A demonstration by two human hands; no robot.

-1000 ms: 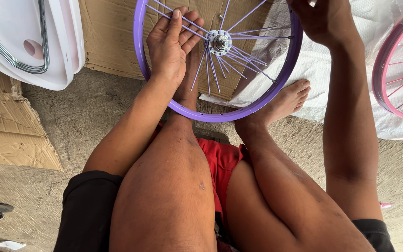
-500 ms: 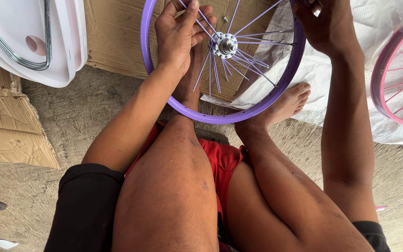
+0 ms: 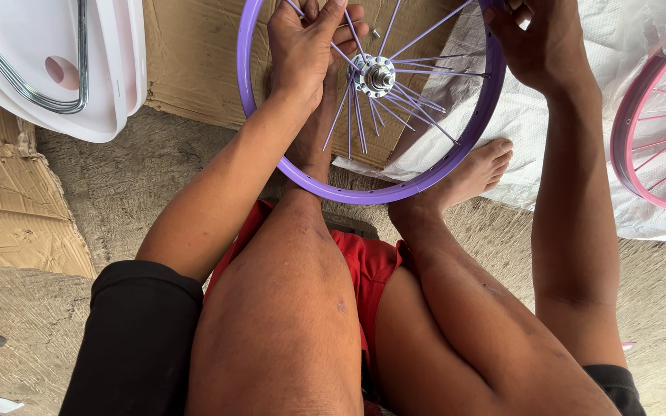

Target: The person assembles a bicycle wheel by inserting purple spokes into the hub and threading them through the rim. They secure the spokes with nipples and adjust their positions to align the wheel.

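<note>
- Purple wheel rim (image 3: 364,194): we find it standing upright on the ground between our bare feet, hub (image 3: 375,75) just right of our left hand.
- Left hand (image 3: 306,46): fingers pinching spokes (image 3: 348,115) beside the hub.
- Right hand (image 3: 537,46): clasped on the rim's upper right edge.
- Pink wheel (image 3: 657,131): well apart, rightward.

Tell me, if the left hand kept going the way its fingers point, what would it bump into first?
The left hand points up toward the top of the picture, fingers among the spokes of the purple wheel. Going on, it would probably meet the wheel's far rim, which is cut off by the picture's edge, so that is not certain.
</note>
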